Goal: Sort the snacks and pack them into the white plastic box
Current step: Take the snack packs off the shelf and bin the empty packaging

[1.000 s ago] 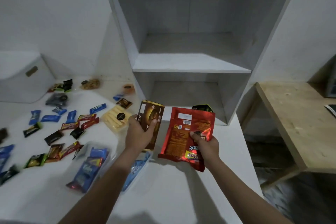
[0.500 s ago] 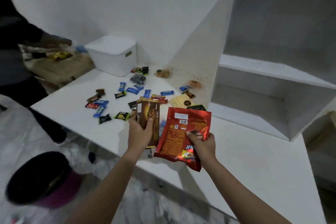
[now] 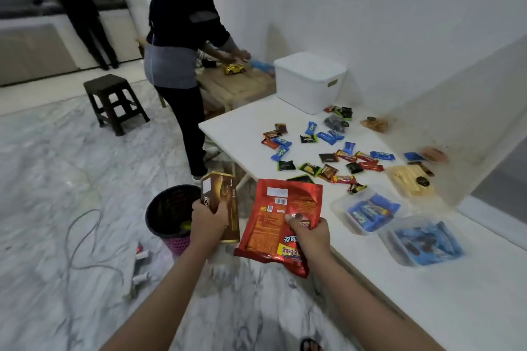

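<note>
Head view — left hand [image 3: 209, 221] gripping brown box [image 3: 221, 202], upright

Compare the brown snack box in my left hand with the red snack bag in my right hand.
The brown snack box is a stiff, narrow carton; the red snack bag is a wider, crinkled, glossy foil pouch. The left hand wraps the box's middle; the right hand pinches the bag near its lower edge. Both are held upright, off the white table.

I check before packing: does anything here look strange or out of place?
Yes. The white box has its lid on, so nothing can go in yet. Both packets, brown and red, are held out over the floor near the bin, away from the table.
</note>
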### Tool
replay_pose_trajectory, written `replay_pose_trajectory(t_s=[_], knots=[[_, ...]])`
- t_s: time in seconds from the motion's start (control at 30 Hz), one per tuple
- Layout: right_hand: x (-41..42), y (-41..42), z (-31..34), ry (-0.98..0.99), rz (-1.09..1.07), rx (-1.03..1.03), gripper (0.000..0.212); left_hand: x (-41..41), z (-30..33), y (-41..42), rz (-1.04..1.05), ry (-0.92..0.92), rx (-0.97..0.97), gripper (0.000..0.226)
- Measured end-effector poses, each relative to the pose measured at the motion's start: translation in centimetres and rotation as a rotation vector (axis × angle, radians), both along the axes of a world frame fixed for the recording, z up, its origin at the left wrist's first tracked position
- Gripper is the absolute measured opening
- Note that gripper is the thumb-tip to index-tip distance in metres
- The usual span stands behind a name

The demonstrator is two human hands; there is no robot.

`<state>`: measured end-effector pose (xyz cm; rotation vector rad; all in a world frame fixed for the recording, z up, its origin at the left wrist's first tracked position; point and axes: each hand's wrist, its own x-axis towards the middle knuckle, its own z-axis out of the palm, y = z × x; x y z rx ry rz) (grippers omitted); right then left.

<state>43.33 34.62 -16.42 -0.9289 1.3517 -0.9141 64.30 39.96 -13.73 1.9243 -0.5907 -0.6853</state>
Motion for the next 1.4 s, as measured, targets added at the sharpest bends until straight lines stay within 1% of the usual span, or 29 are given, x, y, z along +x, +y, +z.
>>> replay_pose_trajectory(t_s=[0.07,0.13,0.2,0.3,0.4,0.47,0.57,0.6,0.67,0.73,0.8,0.9,0.93,1.0,1.03,1.1,1.13,1.2,1.3,1.33,1.37,1.4], knots=[[2.4,-0.1,-0.2,0.024,0.062,0.005,0.065,2.1,-0.6,0.8,0.042,0.009,0.018,0.040],[4.6,-0.5,-0.5,0.067,0.107,0.000,0.067,4.0,-1.5,1.3,0.076,-0.009,0.045,0.051],[6.7,-1.4,-0.6,0.104,0.152,-0.009,0.064,6.0,-2.3,1.4,0.115,-0.015,0.082,0.059],[10.2,-3.5,-1.1,0.148,0.230,-0.025,0.053,9.2,-3.6,0.9,0.166,0.005,0.127,0.055],[14.4,-6.7,-2.3,0.192,0.292,-0.034,0.054,12.9,-5.0,-0.7,0.209,0.029,0.176,0.050],[17.3,-9.2,-3.1,0.232,0.355,-0.022,0.053,15.4,-5.6,-2.1,0.218,0.072,0.245,0.044],[21.4,-13.0,-4.1,0.317,0.464,-0.039,0.054,18.7,-6.8,-4.5,0.227,0.108,0.338,0.052],[22.7,-14.1,-4.6,0.345,0.499,-0.034,0.052,19.8,-7.3,-5.4,0.235,0.125,0.363,0.049],[25.0,-16.2,-5.4,0.382,0.573,-0.002,0.050,21.3,-7.7,-7.0,0.249,0.151,0.383,0.030],[27.3,-18.2,-6.2,0.419,0.635,0.021,0.053,22.7,-8.3,-8.4,0.287,0.167,0.373,0.034],[29.4,-19.7,-7.1,0.457,0.692,0.038,0.054,24.1,-9.3,-9.2,0.336,0.196,0.386,0.026],[32.4,-21.1,-8.2,0.529,0.736,0.063,0.046,26.5,-10.9,-9.5,0.358,0.249,0.410,0.019],[33.5,-21.6,-8.6,0.546,0.748,0.072,0.045,27.5,-11.9,-9.6,0.351,0.259,0.421,0.026],[35.7,-22.6,-9.5,0.576,0.772,0.083,0.050,30.0,-14.7,-9.7,0.327,0.283,0.461,0.061],[36.9,-22.9,-9.7,0.595,0.794,0.094,0.053,31.3,-16.4,-9.7,0.317,0.292,0.483,0.074],[39.2,-23.6,-10.6,0.641,0.851,0.117,0.056,34.1,-20.6,-9.7,0.319,0.304,0.530,0.089],[40.5,-23.9,-10.9,0.664,0.880,0.117,0.057,35.4,-21.7,-9.9,0.319,0.312,0.541,0.094],[43.2,-24.5,-11.6,0.747,0.940,0.108,0.059,38.2,-24.7,-10.3,0.311,0.314,0.560,0.096],[47.8,-25.6,-12.3,0.923,1.042,0.054,0.061,41.8,-26.6,-11.8,0.294,0.310,0.595,0.099],[49.3,-26.0,-12.8,0.966,1.070,0.033,0.062,42.6,-25.8,-12.6,0.287,0.308,0.616,0.097],[50.8,-26.3,-13.0,1.001,1.095,0.022,0.061,43.1,-23.3,-13.7,0.278,0.300,0.621,0.090],[52.2,-26.7,-13.4,1.039,1.116,0.008,0.060,43.9,-22.6,-14.5,0.255,0.297,0.638,0.078]])
